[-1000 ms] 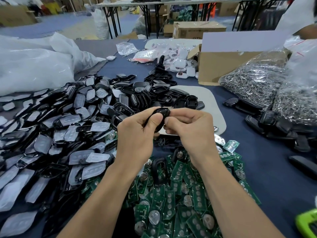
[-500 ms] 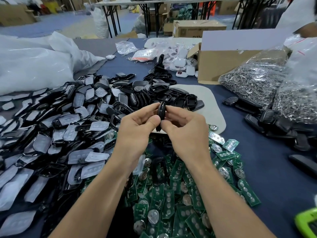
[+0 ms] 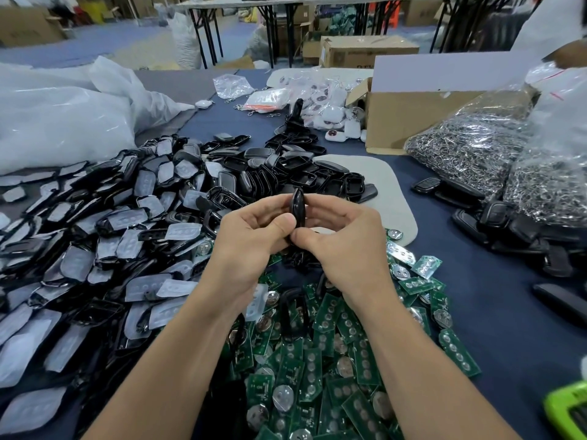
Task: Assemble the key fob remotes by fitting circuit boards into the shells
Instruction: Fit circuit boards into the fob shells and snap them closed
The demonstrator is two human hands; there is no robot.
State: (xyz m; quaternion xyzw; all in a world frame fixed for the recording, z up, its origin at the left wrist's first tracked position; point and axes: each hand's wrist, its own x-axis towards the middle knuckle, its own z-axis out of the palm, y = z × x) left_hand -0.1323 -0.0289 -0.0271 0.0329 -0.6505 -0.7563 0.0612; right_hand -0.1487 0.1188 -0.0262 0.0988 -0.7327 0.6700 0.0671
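Two clear plastic bags bulge at the right of the table: the nearer-centre bag of key rings (image 3: 470, 147) and a second ring bag (image 3: 546, 188) beside it, both packed with small metal rings. Behind them stands a cardboard box (image 3: 409, 122) with a flap up; its contents cannot be seen. Small clear packets (image 3: 317, 96) to the left of the box hold white remotes, and a big white sack (image 3: 63, 122) slumps at the far left, its filling hidden.

Both hands hold one black key fob (image 3: 298, 206) in the air above the heap of green circuit boards (image 3: 317, 360). The left hand (image 3: 251, 246) and right hand (image 3: 346, 249) are curled, thumbs and fingertips pinching the fob from either side, thumbs almost meeting at its lower end. It stands upright, edge toward the camera. Empty black shells (image 3: 286, 173) lie beyond it, and shells with grey button pads (image 3: 95, 233) spread to the left.

A second ago the fob lay slanted with its broad face showing; since then it has turned edge-on, and the thumbs have closed in lower down. The heaps and bags have not shifted.
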